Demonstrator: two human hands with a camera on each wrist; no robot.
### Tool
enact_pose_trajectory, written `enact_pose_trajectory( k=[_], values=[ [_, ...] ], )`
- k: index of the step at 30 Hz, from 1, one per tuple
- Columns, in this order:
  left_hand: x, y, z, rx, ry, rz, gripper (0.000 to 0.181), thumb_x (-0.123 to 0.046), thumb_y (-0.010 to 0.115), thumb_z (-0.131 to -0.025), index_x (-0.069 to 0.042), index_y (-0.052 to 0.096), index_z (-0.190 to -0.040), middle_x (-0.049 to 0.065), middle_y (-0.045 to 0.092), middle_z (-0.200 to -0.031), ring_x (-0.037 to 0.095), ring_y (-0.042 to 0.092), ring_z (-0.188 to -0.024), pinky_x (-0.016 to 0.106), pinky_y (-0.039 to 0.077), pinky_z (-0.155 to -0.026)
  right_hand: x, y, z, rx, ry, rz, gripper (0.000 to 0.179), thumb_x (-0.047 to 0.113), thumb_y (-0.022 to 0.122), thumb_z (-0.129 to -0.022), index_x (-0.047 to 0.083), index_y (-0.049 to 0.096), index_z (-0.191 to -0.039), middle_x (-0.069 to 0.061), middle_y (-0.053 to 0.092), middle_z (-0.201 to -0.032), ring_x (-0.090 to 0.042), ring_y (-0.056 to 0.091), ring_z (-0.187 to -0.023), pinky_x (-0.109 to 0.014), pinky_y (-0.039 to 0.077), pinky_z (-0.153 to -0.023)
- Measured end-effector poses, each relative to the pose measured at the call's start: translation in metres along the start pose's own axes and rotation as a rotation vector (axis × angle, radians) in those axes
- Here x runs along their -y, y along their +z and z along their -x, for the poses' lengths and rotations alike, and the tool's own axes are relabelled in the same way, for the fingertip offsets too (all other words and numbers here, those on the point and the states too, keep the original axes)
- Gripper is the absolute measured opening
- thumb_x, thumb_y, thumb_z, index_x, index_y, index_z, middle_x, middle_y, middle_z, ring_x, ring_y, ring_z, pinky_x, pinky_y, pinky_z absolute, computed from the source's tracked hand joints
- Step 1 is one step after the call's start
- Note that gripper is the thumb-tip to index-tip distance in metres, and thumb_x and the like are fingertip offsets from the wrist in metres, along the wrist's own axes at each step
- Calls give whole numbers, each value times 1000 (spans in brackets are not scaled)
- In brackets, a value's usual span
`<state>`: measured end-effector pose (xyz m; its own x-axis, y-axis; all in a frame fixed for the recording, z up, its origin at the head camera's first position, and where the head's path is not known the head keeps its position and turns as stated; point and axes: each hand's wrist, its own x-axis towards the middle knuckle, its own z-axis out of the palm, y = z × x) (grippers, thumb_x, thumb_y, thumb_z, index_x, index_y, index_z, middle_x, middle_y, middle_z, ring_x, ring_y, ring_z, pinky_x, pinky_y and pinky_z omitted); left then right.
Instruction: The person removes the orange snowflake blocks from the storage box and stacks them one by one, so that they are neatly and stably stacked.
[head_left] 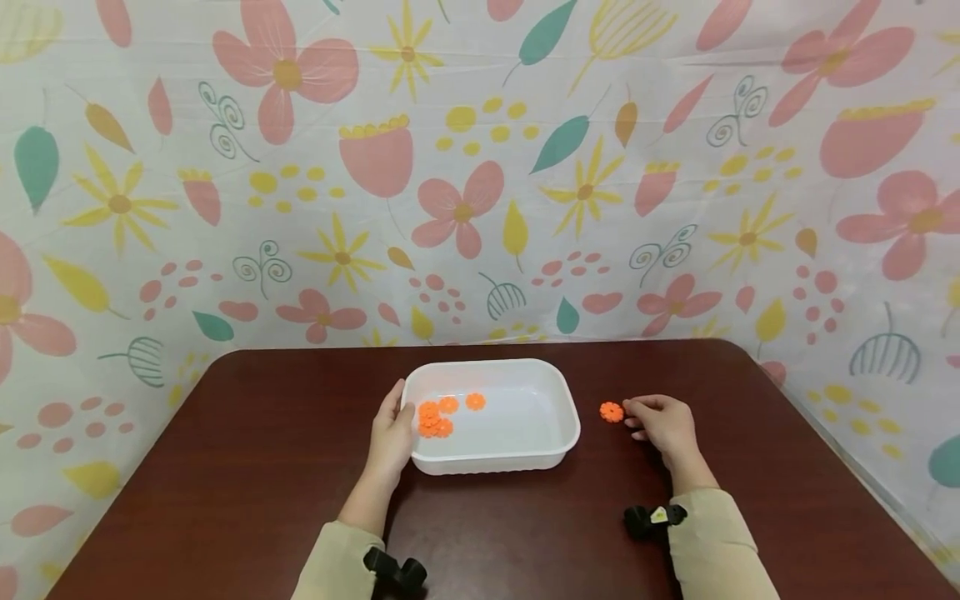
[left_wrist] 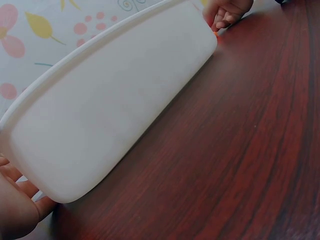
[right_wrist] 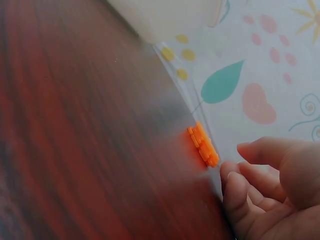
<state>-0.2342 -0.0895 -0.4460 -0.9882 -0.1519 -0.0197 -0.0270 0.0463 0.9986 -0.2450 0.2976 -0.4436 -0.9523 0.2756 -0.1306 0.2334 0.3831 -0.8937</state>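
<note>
A white plastic tray [head_left: 495,457] stands on the table. My left hand [head_left: 392,429] holds its left end, the thumb at the rim and the fingers along the outside of the wall. In the left wrist view the fingers [left_wrist: 25,189] show at the tray's lower corner. Several orange flower-shaped pieces [head_left: 431,419] lie inside the tray, mostly heaped at the left. To the right of the tray, a small stack of orange flower-shaped pieces [right_wrist: 204,145] rests on the table. My right hand [head_left: 662,425] is right beside this stack, fingers bent, with nothing between thumb and fingers.
The dark brown table [head_left: 247,467] has rounded far corners. Behind it hangs a white cloth [head_left: 525,233] printed with flowers and leaves. Black wrist devices [head_left: 395,571] sit at both beige sleeves [head_left: 716,546].
</note>
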Motion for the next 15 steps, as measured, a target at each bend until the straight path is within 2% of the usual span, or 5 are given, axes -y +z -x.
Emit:
enact_pose_trajectory(
  k=[7, 15],
  values=[
    [2, -3, 1, 7, -18, -7, 50, -13, 38, -100, -8, 28, -149, 14, 28, -154, 31, 26, -142, 47, 23, -116, 0, 1, 3, -23, -2, -35, 43, 31, 57, -94, -3, 59, -121, -6, 67, -94, -6, 64, -70, -25, 56, -62],
    [1, -1, 0, 9, -13, -9, 50, -13, 38, -100, -8, 28, -149, 15, 28, -154, 31, 26, -142, 48, 22, -116, 4, -1, 3, -40, -22, -118, 45, 33, 56, -94, -3, 57, -121, -1, 65, -89, -5, 64, -70, -24, 56, -62]
  ],
)
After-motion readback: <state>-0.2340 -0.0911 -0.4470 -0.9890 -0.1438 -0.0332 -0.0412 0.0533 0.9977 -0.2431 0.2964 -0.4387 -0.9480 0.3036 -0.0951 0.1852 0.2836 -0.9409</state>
